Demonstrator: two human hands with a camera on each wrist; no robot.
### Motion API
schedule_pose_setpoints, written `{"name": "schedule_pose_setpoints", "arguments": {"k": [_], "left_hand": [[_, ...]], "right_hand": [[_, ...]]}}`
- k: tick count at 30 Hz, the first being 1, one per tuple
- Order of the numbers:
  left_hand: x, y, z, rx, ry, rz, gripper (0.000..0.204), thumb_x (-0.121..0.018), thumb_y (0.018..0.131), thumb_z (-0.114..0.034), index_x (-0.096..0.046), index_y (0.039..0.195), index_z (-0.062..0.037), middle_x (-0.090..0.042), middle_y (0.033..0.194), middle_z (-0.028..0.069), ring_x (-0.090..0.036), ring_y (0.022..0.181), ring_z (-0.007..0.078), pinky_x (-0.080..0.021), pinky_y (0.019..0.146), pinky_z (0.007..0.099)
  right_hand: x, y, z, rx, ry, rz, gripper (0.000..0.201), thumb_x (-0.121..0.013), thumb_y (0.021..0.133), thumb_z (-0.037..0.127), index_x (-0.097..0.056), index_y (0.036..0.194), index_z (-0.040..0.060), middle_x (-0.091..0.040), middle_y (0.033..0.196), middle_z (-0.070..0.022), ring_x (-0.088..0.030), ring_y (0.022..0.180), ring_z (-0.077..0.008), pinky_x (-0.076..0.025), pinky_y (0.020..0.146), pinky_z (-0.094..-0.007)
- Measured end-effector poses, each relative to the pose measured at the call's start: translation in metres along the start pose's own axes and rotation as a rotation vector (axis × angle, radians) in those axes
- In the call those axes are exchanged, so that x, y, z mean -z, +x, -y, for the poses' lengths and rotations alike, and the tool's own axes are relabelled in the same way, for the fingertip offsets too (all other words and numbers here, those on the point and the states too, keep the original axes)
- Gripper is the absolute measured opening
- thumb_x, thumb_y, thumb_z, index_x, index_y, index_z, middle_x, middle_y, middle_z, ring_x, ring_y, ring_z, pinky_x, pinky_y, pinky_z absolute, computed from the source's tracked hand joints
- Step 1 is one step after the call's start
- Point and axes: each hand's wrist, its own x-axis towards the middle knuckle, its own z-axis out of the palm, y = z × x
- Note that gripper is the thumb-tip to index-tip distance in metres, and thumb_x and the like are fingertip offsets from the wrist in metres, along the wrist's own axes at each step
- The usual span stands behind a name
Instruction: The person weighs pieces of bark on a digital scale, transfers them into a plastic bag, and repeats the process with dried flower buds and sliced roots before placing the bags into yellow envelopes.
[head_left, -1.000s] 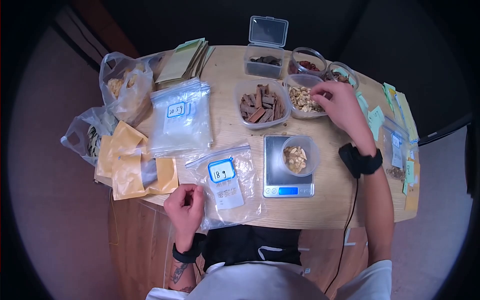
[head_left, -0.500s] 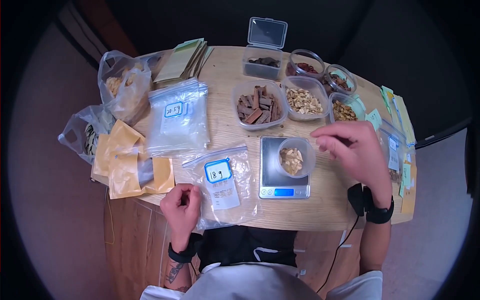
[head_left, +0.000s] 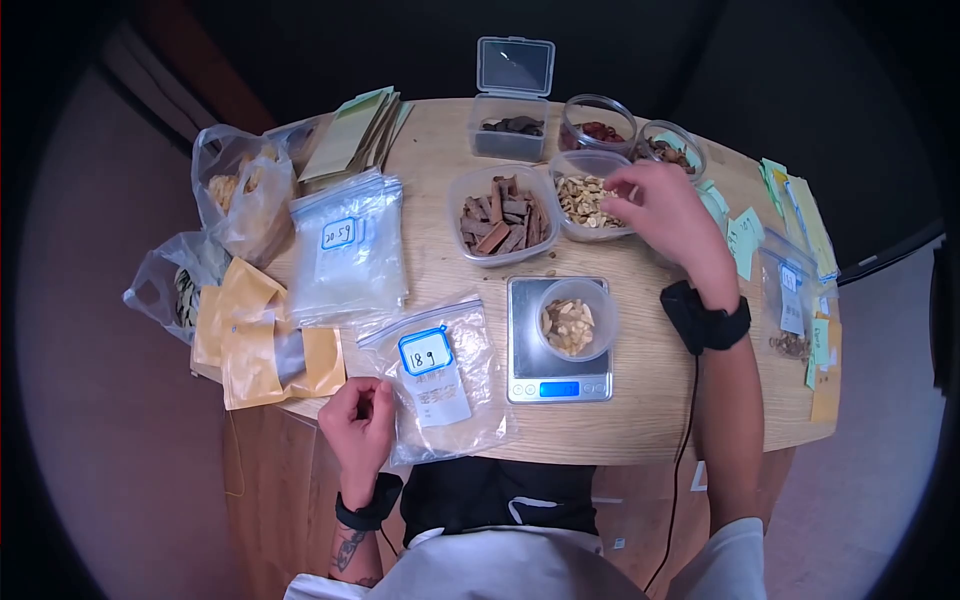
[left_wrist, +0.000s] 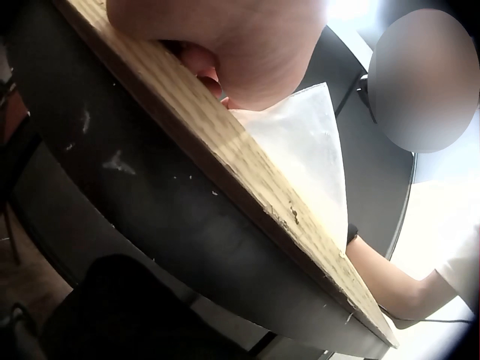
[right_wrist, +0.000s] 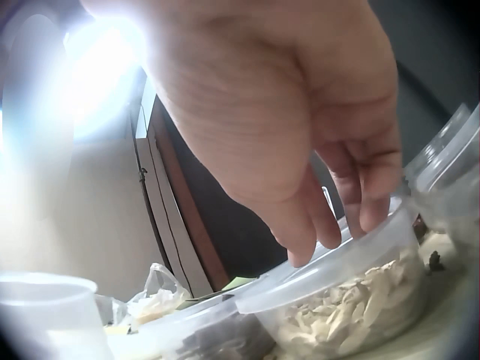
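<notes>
My right hand [head_left: 668, 218] reaches over a clear tub [right_wrist: 330, 289] of pale dried slices [head_left: 580, 200]. Its fingers point down, with fingertips at the rim in the right wrist view. Nearer me, a digital scale [head_left: 528, 345] carries a clear plastic cup [head_left: 606, 318] with some of the same pale slices in it. My left hand [head_left: 360, 425] rests loosely curled at the table's front edge, beside a zip bag [head_left: 475, 400] labelled "18g". In the left wrist view the bag [left_wrist: 304, 139] shows just past that hand, which holds nothing visible.
Left of the slices stands a tub of brown bark pieces [head_left: 500, 225]. Behind are a lidded box [head_left: 505, 140] and round jars [head_left: 598, 135]. Stacked zip bags [head_left: 350, 260], brown packets [head_left: 265, 350] and plastic bags [head_left: 235, 190] fill the left. Paper slips [head_left: 800, 220] lie right.
My right hand came back from the tub to beside the scale, fingers pinched together, then returned over the pale slices. The left hand has stayed by the bag. The view has shifted slightly.
</notes>
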Motion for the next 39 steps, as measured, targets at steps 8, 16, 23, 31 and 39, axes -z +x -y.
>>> {"name": "schedule_pose_setpoints", "arguments": {"k": [8,16,23,31,39], "left_hand": [[0.000,0.000,-0.002,0.034,0.006,-0.008,0.013,-0.070,0.088,-0.008,-0.066,0.083,0.0037,-0.060,0.064,0.0014,-0.050,0.058,0.0042,-0.039,0.053,0.0211],[-0.002,-0.001,-0.001,0.032,-0.011,-0.021,0.012,-0.070,0.088,-0.007,-0.066,0.083,0.0034,-0.061,0.063,0.0018,-0.052,0.058,0.0049,-0.040,0.055,0.0213],[-0.003,-0.001,-0.003,0.036,-0.008,-0.036,0.013,-0.070,0.088,-0.008,-0.066,0.083,0.0031,-0.061,0.063,0.0020,-0.052,0.058,0.0052,-0.041,0.055,0.0214],[-0.003,-0.002,0.002,0.044,-0.017,-0.035,0.013,-0.070,0.088,-0.008,-0.066,0.083,0.0029,-0.061,0.063,0.0014,-0.052,0.058,0.0050,-0.040,0.055,0.0213],[-0.002,-0.001,0.004,0.044,-0.050,-0.028,0.013,-0.069,0.089,-0.008,-0.066,0.083,0.0030,-0.060,0.063,0.0003,-0.051,0.058,0.0040,-0.039,0.054,0.0206]], "right_hand": [[-0.023,0.015,0.002,-0.115,-0.218,0.111,0.021,-0.076,0.080,0.017,-0.073,0.094,0.0015,-0.070,0.100,-0.0178,-0.066,0.100,-0.0342,-0.053,0.085,-0.0436],[-0.039,0.019,-0.009,-0.016,-0.173,0.036,0.009,-0.067,0.080,0.002,-0.072,0.086,-0.0017,-0.069,0.085,-0.0198,-0.068,0.083,-0.0355,-0.054,0.076,-0.0415],[-0.049,0.021,-0.012,-0.051,-0.139,0.013,0.009,-0.068,0.079,0.002,-0.073,0.085,-0.0010,-0.068,0.087,-0.0225,-0.067,0.086,-0.0370,-0.054,0.080,-0.0427],[-0.052,0.025,-0.019,-0.045,-0.092,0.061,0.008,-0.070,0.079,0.004,-0.072,0.085,-0.0005,-0.068,0.088,-0.0204,-0.066,0.089,-0.0364,-0.053,0.079,-0.0434],[-0.043,0.027,-0.014,0.006,-0.056,-0.030,0.007,-0.063,0.079,0.003,-0.064,0.079,-0.0041,-0.066,0.083,-0.0202,-0.064,0.082,-0.0379,-0.052,0.075,-0.0427]]}}
